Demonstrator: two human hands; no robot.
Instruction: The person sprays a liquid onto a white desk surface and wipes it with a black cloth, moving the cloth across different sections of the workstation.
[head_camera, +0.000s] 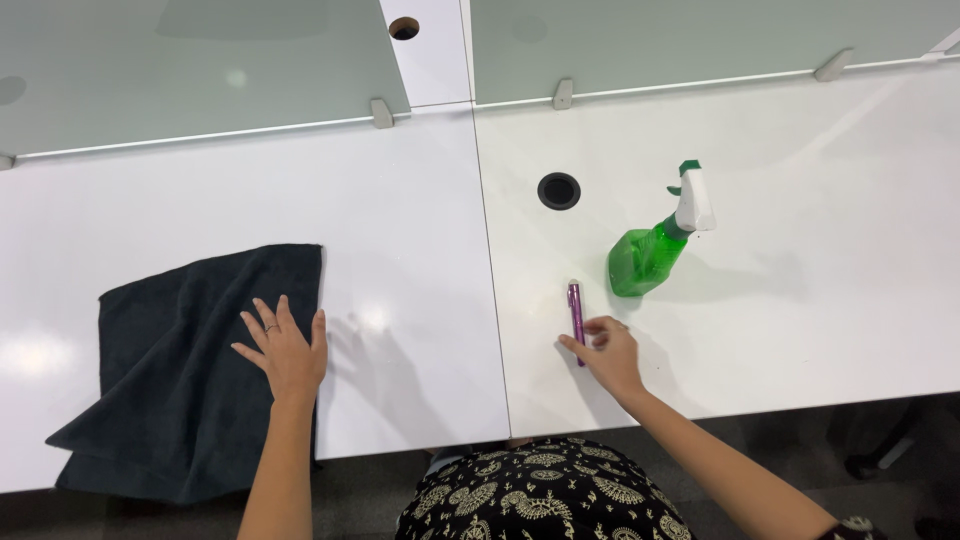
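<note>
My left hand (285, 352) lies flat with fingers spread on the right edge of a dark cloth (180, 370) spread over the left part of the white desk (400, 250). My right hand (608, 352) reaches to the near end of a purple pen (576, 310) lying on the desk; the fingertips touch it or pinch it lightly. A green spray bottle (650, 250) with a white and green trigger head stands just beyond and to the right of the pen.
A round black cable hole (558, 190) sits in the desk behind the pen. Frosted glass partitions (200, 70) run along the far edge. The cloth hangs over the near desk edge at the left.
</note>
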